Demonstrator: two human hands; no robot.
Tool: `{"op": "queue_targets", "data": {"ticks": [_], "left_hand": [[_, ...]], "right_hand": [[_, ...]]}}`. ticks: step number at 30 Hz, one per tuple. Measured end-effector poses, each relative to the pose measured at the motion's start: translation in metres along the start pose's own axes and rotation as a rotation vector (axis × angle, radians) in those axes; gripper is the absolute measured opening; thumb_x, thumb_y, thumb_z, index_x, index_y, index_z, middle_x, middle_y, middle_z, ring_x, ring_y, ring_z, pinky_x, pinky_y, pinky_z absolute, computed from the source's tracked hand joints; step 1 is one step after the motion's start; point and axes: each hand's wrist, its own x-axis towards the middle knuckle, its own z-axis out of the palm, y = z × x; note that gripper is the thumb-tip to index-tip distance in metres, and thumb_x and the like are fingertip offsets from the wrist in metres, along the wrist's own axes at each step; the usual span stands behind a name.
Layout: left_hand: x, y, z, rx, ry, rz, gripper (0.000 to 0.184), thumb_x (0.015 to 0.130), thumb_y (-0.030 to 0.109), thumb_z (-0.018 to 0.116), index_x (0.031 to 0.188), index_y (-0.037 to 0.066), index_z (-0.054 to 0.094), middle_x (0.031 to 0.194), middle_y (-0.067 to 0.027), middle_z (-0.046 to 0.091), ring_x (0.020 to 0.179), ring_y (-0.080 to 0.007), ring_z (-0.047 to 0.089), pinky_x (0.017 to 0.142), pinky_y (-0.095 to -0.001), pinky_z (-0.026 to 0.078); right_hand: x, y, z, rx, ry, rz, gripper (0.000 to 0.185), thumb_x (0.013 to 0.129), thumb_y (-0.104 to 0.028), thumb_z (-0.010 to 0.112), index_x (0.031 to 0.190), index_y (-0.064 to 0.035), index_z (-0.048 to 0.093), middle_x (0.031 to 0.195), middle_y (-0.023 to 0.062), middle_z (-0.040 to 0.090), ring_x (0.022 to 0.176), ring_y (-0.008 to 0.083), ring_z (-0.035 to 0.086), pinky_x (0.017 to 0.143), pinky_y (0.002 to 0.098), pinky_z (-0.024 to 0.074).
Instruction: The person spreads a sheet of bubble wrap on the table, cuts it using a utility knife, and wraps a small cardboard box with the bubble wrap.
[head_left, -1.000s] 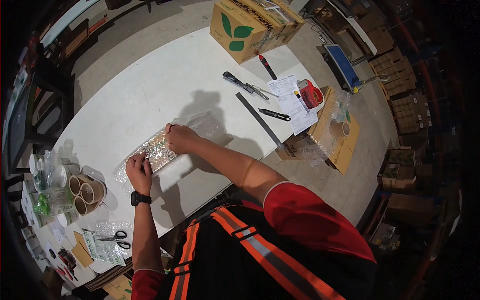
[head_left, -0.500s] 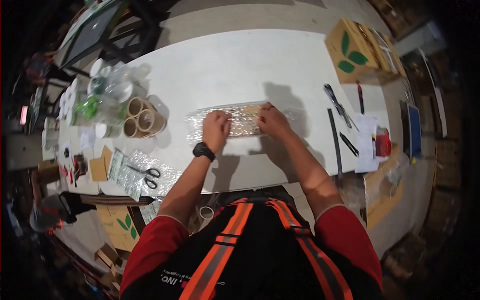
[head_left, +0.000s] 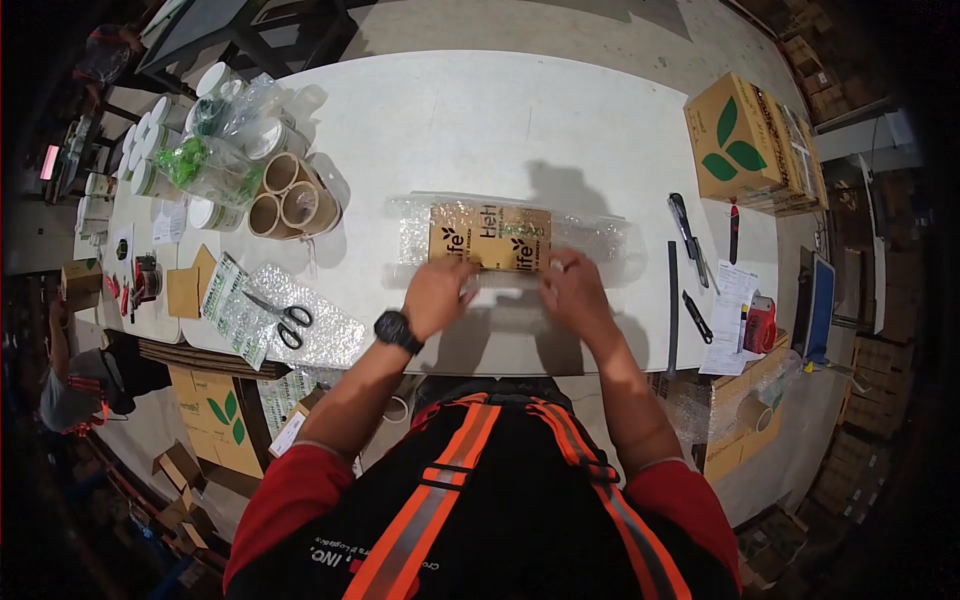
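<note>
A flat brown cardboard piece [head_left: 490,236] with dark print lies on the white table [head_left: 450,110], with clear bubble wrap [head_left: 605,245] over and around it, reaching out past both ends. My left hand [head_left: 438,295], below a black watch, is at the near left edge of this bundle, fingers bent. At the near right edge is my right hand [head_left: 578,292], its fingers curled and slightly blurred. Whether either hand pinches the wrap's edge is too unclear to tell.
Cardboard tubes [head_left: 305,205] and white-lidded jars [head_left: 265,138] stand at left, with scissors [head_left: 290,320] nearer. Rightward are a carton [head_left: 738,150], a dark strip [head_left: 672,305], cutters [head_left: 697,318], papers [head_left: 728,300] and a red tape dispenser [head_left: 760,325]. A co-worker [head_left: 75,385] is at far left.
The view has swung round, so the table now lies straighter. Both hands have moved to the bundle's near edge, and the printed cardboard shows more plainly.
</note>
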Motion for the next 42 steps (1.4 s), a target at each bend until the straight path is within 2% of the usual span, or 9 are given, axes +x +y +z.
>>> {"op": "queue_targets", "data": {"ticks": [4, 7, 9, 12, 15, 18, 21, 36, 42], "left_hand": [[-0.07, 0.012, 0.022, -0.006, -0.483, -0.06, 0.036, 0.079, 0.033, 0.062, 0.103, 0.006, 0.063, 0.094, -0.0148, 0.063, 0.084, -0.0331, 0.061, 0.075, -0.0433, 0.048], [-0.103, 0.003, 0.058, -0.081, -0.576, -0.115, 0.035, 0.081, 0.035, 0.059, 0.101, 0.006, 0.064, 0.091, -0.0147, 0.064, 0.083, -0.0329, 0.062, 0.074, -0.0442, 0.049], [-0.104, 0.005, 0.059, -0.163, -0.605, -0.13, 0.035, 0.082, 0.035, 0.058, 0.099, 0.006, 0.065, 0.09, -0.0148, 0.064, 0.082, -0.0332, 0.063, 0.074, -0.0445, 0.049], [-0.088, -0.002, 0.068, -0.315, -0.371, -0.299, 0.029, 0.081, 0.033, 0.06, 0.089, 0.006, 0.067, 0.083, -0.0135, 0.064, 0.078, -0.0318, 0.063, 0.073, -0.0435, 0.05], [-0.074, -0.02, 0.07, -0.303, -0.238, -0.265, 0.028, 0.082, 0.03, 0.062, 0.089, 0.004, 0.066, 0.084, -0.0142, 0.065, 0.078, -0.0309, 0.063, 0.071, -0.0398, 0.05], [-0.066, -0.043, 0.07, -0.259, -0.234, -0.326, 0.023, 0.079, 0.027, 0.065, 0.085, 0.005, 0.066, 0.085, -0.0144, 0.064, 0.079, -0.031, 0.062, 0.07, -0.0407, 0.05], [-0.067, -0.058, 0.076, -0.194, -0.273, -0.416, 0.023, 0.077, 0.028, 0.065, 0.082, 0.006, 0.064, 0.085, -0.0139, 0.063, 0.08, -0.0315, 0.062, 0.071, -0.0413, 0.05], [-0.07, -0.063, 0.088, -0.203, -0.21, -0.403, 0.02, 0.074, 0.023, 0.068, 0.075, 0.005, 0.059, 0.075, -0.0122, 0.061, 0.072, -0.0308, 0.06, 0.065, -0.0407, 0.048], [-0.066, -0.072, 0.101, -0.17, -0.223, -0.418, 0.016, 0.072, 0.02, 0.064, 0.077, 0.006, 0.058, 0.074, -0.0148, 0.06, 0.074, -0.0335, 0.06, 0.066, -0.0437, 0.048]], "right_hand": [[-0.054, -0.012, 0.01, 0.219, -0.672, 0.178, 0.018, 0.074, -0.021, 0.065, 0.085, -0.0068, 0.064, 0.099, 0.0138, 0.061, 0.09, 0.032, 0.059, 0.078, 0.0434, 0.0468], [-0.092, 0.009, 0.049, 0.254, -0.791, 0.353, 0.022, 0.076, -0.024, 0.063, 0.091, -0.0075, 0.064, 0.097, 0.0149, 0.062, 0.09, 0.033, 0.059, 0.078, 0.0419, 0.0475], [-0.091, 0.015, 0.052, 0.238, -0.783, 0.396, 0.026, 0.077, -0.025, 0.063, 0.096, -0.0061, 0.063, 0.095, 0.0155, 0.062, 0.09, 0.033, 0.06, 0.079, 0.04, 0.048], [-0.075, 0.03, 0.055, 0.432, -0.557, 0.527, 0.034, 0.078, -0.025, 0.064, 0.101, -0.0007, 0.063, 0.096, 0.0173, 0.062, 0.089, 0.0299, 0.061, 0.078, 0.036, 0.0483], [-0.051, 0.048, 0.051, 0.403, -0.435, 0.52, 0.034, 0.08, -0.028, 0.063, 0.103, -0.0028, 0.062, 0.103, 0.0189, 0.06, 0.097, 0.0343, 0.058, 0.084, 0.039, 0.0473], [-0.031, 0.049, 0.042, 0.479, -0.169, 0.436, 0.041, 0.079, -0.024, 0.066, 0.112, -0.0029, 0.057, 0.112, 0.0186, 0.057, 0.104, 0.0338, 0.055, 0.089, 0.0383, 0.0454], [-0.013, 0.044, 0.029, 0.444, -0.105, 0.338, 0.053, 0.076, -0.024, 0.069, 0.121, -0.0034, 0.051, 0.123, 0.019, 0.05, 0.115, 0.0344, 0.048, 0.095, 0.0386, 0.0418], [0.062, 0.0, 0.031, 0.009, -0.368, 0.072, 0.084, 0.063, -0.047, 0.075, 0.134, -0.0161, 0.043, 0.146, 0.015, 0.027, 0.137, 0.0365, 0.019, 0.11, 0.052, 0.0161], [0.062, 0.015, 0.064, -0.18, -0.367, -0.039, 0.097, 0.057, -0.041, 0.076, 0.141, -0.0183, 0.032, 0.147, 0.0135, 0.026, 0.136, 0.0376, 0.019, 0.11, 0.0538, 0.0137]]}}
